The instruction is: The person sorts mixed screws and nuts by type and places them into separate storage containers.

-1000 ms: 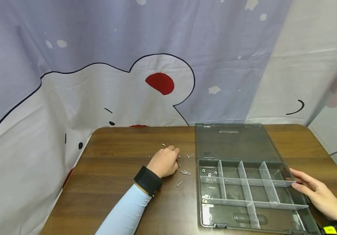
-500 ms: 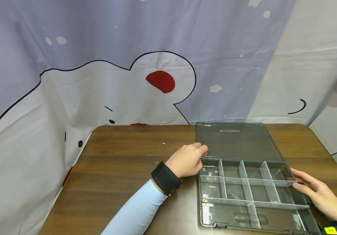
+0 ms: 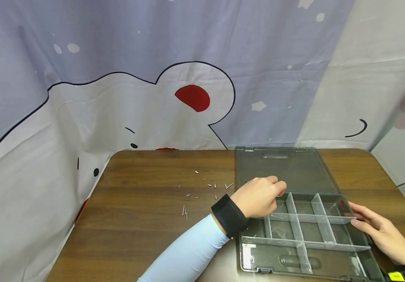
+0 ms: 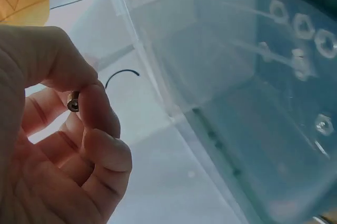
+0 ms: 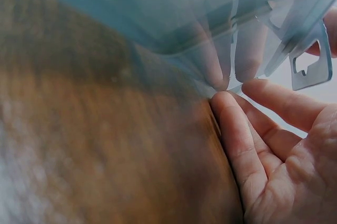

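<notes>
My left hand is over the back row of a grey see-through divided box. In the left wrist view its thumb and fingers pinch a small metal screw, with only the recessed round end showing. Several nuts lie in a compartment beside that hand. My right hand rests at the box's right side, and in the right wrist view its extended fingertips touch the wall low down. Several loose screws lie on the table left of the box.
The box's lid lies folded back toward the far table edge. Upright dividers split the box into compartments. A patterned curtain hangs behind the wooden table.
My left hand has moved right from among the screws on the table to over the box's back row, covering the nuts there. The right hand has stayed at the box's side.
</notes>
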{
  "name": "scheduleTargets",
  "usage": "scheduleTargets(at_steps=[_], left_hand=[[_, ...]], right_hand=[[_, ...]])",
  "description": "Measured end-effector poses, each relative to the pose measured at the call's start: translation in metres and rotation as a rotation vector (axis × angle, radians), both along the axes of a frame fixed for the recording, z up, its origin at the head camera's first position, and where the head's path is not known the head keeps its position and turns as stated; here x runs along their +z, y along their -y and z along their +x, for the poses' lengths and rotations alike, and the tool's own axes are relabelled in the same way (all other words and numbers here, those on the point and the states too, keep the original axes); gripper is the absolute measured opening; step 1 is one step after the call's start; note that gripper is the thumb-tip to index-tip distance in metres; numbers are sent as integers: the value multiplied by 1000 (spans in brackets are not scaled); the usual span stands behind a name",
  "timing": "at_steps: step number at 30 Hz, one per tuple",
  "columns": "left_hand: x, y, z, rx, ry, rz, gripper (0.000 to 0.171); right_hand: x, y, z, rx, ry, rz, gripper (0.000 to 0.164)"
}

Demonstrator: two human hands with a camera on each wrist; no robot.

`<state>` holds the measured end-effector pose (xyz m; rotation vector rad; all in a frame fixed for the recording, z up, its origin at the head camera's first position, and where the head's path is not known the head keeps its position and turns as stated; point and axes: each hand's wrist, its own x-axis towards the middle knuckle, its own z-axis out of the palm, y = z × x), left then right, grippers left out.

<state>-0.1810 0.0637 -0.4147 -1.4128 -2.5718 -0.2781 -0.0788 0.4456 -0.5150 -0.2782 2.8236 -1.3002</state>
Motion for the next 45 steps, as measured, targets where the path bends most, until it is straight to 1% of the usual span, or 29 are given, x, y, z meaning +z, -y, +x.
scheduleTargets(at_steps=[5, 15, 16, 17, 21, 22, 24, 28, 32, 35, 38, 41, 45], left_hand=[[0, -8, 3, -22, -7, -13, 21], [1, -11, 5, -12, -9, -82, 22], [1, -10, 6, 0, 0, -108, 28], [1, -10, 7, 15, 12, -139, 39], [1, -5, 13, 85, 85, -247, 103], [2, -3, 14, 100, 98, -268, 111], [2, 1, 16, 113, 108, -275, 118], [4, 16, 16, 121, 104, -268, 120], [5, 38, 12, 120, 115, -210, 120], [4, 58, 5, 132, 113, -167, 119], [1, 79, -3, 164, 119, -146, 117], [-3, 104, -11, 203, 149, -122, 113], [-12, 136, -18, 241, 186, -92, 107]], right_hand=[[-1, 1, 1, -8, 14, 17, 54], [-2, 2, 2, -6, 12, 21, 54], [-2, 1, 2, -3, 10, 20, 54], [-2, 1, 2, -1, 9, 20, 54], [-1, 2, 2, -15, 15, 28, 54], [-1, 3, 2, -14, 15, 29, 54], [0, 3, 2, -13, 13, 23, 54], [0, 3, 2, 2, 2, 3, 54], [0, 2, 2, -1, -2, 8, 54], [0, 1, 1, 1, -16, 2, 53], [0, 0, 0, 8, -26, -13, 53], [1, 1, -1, 10, -23, -19, 54], [2, 0, -1, 15, -31, -19, 53]])
